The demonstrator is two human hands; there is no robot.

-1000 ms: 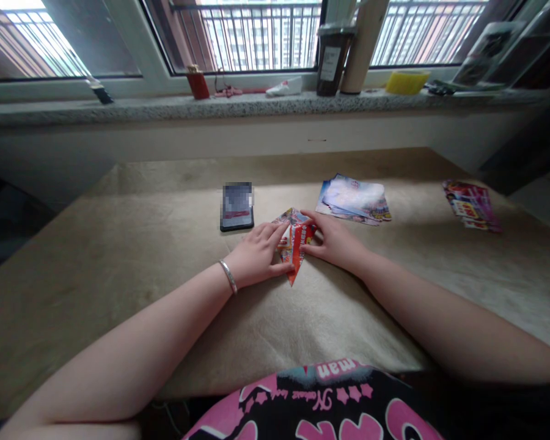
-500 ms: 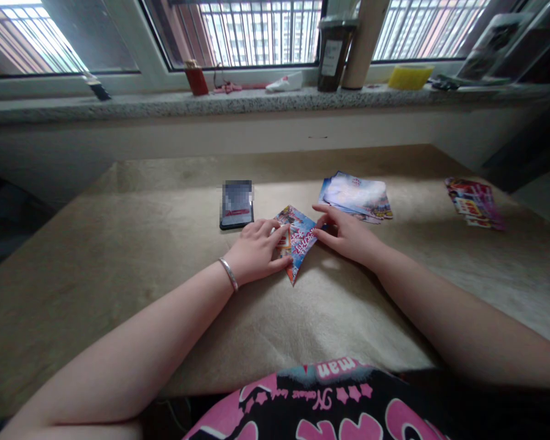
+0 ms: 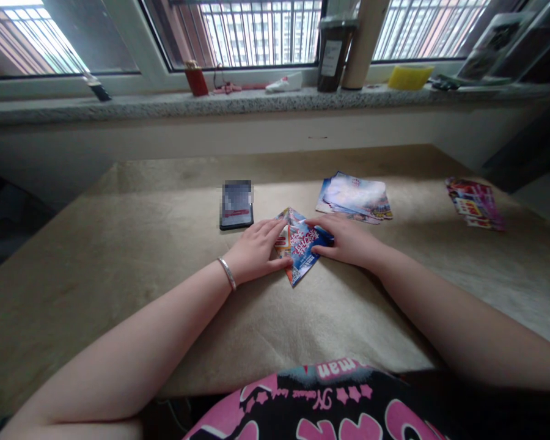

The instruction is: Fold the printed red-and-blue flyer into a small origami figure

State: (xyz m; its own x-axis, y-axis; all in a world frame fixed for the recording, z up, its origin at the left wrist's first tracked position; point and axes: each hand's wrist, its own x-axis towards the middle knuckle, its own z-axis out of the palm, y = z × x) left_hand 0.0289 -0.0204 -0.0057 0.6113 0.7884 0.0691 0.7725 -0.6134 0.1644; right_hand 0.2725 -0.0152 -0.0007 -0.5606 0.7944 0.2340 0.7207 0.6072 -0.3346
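Note:
A colourful printed sheet of paper [image 3: 304, 244], folded into a pointed shape, lies on the table between my hands. Blue with red-and-white lettering covers its right part, orange its left edge. My left hand [image 3: 258, 247], with a silver bracelet at the wrist, rests flat on the left side of the paper, fingers stretched and thumb apart near the lower point. From the right, my right hand [image 3: 343, 239] lies over the paper's right corner, index finger and thumb spread on the printed face. Its other fingers are partly hidden, and so is the paper beneath them.
A phone [image 3: 236, 205] lies beyond my left hand. Behind my right hand is a loose stack of printed sheets [image 3: 357, 194]; more printed pieces [image 3: 474, 205] lie far right. The windowsill [image 3: 256, 104] holds a dark lidded container [image 3: 334, 55], a red lighter-like item [image 3: 195, 79] and a yellow block [image 3: 410, 77].
My right hand has come from pinching the paper's right edge to lying on it. More of the blue printed face now shows on the right. My left hand has barely moved.

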